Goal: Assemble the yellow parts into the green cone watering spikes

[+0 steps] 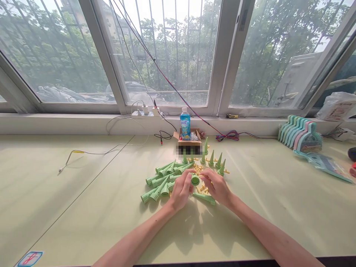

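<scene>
Hands are recorded together at table centre. A green spike (pixel 195 180) is held there with its open round mouth turned toward the camera. The left hand (pixel 180 191) is curled round it from 9 o'clock, thumb and forefingers pinched on the rim. The right hand (pixel 218 187) is set against it from 3 o'clock, fingertips drawn together by the rim. Whether a small part is pinched there cannot be told.

Step judged: one spike is being worked on at its mouth, probably fitted with one of the yellow connectors (pixel 198 168) scattered at 12 o'clock of the hands. Judged requirement for the following move: the spike gripped steady, the small part lined up squarely with the opening, light pressure only.

Around the hands:
- A heap of lying spikes (pixel 162 181) is noted at 9 to 10 o'clock of the left hand.
- A row of upright spikes (pixel 215 160) is noted at 1 o'clock.
- One loose spike (pixel 205 198) is seen lying at 6 o'clock, just under the right fingers.

Surface: pale green table (pixel 83 193), matt, sunlit. A small cardboard box (pixel 189 141) is recorded at 12 o'clock, with a blue-labelled bottle (pixel 185 124) in or just behind it; which is not resolved. A white cable (pixel 75 152) is noted at 10 o'clock, red and black wires (pixel 228 136) at 1 o'clock by the sill, and a stack of pastel plastic pieces (pixel 302 134) at 2 o'clock.

Room: a barred window (pixel 172 55) spans the far side, with trees seen outside.
</scene>
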Tool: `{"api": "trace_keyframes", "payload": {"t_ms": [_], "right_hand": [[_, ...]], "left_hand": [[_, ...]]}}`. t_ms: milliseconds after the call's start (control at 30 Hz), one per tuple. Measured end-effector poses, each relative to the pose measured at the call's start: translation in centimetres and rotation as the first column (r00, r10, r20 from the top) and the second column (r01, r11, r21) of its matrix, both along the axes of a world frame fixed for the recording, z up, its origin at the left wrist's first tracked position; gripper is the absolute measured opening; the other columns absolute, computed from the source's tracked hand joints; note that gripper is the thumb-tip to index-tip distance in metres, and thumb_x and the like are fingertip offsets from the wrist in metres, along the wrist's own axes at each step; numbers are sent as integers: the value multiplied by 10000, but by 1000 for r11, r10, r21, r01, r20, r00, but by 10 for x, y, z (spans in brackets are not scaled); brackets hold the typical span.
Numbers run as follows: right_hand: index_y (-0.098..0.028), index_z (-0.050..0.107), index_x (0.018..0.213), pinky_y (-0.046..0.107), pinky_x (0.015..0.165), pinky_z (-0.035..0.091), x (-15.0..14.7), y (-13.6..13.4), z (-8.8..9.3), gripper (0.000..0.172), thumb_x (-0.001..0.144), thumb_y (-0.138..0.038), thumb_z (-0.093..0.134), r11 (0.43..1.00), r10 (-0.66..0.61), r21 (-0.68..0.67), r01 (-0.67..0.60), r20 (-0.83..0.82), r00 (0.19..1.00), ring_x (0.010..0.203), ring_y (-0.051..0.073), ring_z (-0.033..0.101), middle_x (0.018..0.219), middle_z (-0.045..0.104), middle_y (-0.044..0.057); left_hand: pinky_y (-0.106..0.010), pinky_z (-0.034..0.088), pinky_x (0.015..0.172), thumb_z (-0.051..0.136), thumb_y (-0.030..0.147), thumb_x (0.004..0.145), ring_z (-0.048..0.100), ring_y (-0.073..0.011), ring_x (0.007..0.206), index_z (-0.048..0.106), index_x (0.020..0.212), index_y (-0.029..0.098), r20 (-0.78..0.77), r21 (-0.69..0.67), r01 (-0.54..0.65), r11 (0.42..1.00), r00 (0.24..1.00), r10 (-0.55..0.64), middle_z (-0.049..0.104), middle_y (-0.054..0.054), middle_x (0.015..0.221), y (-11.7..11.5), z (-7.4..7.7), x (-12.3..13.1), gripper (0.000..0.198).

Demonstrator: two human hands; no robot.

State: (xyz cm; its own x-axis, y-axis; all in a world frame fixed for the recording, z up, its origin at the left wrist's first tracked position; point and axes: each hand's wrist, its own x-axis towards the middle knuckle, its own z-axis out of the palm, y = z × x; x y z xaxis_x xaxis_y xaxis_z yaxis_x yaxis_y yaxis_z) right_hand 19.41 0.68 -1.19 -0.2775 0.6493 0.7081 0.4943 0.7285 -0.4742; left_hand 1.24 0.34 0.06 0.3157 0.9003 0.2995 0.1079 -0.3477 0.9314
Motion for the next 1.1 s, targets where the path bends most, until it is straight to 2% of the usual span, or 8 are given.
{"api": "trace_keyframes", "payload": {"t_ms": [167, 400, 733, 933, 1100], "right_hand": [[-199, 549, 941, 243, 580, 419, 1, 0, 2, 165, 1016, -227, 405, 1000, 1, 12, -1, 3, 1000, 624, 133, 508, 767, 572, 14], [-196, 529, 867, 229, 525, 367, 1, -2, 2, 221, 1026, -257, 387, 1000, -13, 24, 12, 40, 999, 550, 117, 429, 678, 509, -14], [-194, 512, 789, 228, 505, 352, 0, -1, 0, 326, 1041, -323, 350, 999, -33, 10, 33, 51, 998, 529, 112, 409, 636, 470, -24], [-201, 482, 765, 228, 501, 351, 0, -2, 3, 315, 1037, -306, 362, 1000, -28, 8, 28, 35, 999, 512, 108, 403, 621, 445, -33], [-206, 470, 751, 229, 491, 334, -1, -1, 2, 303, 1028, -293, 381, 999, -40, 11, 40, 27, 999, 500, 106, 382, 607, 428, -40]], "left_hand": [[-250, 414, 531, 314, 449, 1003, 488, -125, 462, 552, 1145, 181, -39, 38, 6, 999, 999, -4, 469, 60, 532, 1, -1, -1, 386], [-218, 422, 488, 345, 413, 994, 526, -86, 529, 491, 1196, 211, -27, 86, 63, 994, 998, -61, 541, -11, 883, 3, -5, -4, 321], [-200, 434, 462, 343, 333, 1004, 523, -84, 526, 403, 1314, 238, -69, 166, 92, 982, 994, -82, 595, -41, 911, 2, -6, -4, 329], [-213, 481, 495, 385, 315, 1001, 529, -41, 492, 332, 1396, 283, -58, 254, 88, 963, 995, -76, 590, -105, 1148, 4, -8, -3, 400], [-189, 459, 443, 387, 303, 1001, 493, -24, 455, 272, 1425, 292, -50, 267, 58, 962, 998, -47, 607, -132, 1188, 3, -8, -2, 440]]}}
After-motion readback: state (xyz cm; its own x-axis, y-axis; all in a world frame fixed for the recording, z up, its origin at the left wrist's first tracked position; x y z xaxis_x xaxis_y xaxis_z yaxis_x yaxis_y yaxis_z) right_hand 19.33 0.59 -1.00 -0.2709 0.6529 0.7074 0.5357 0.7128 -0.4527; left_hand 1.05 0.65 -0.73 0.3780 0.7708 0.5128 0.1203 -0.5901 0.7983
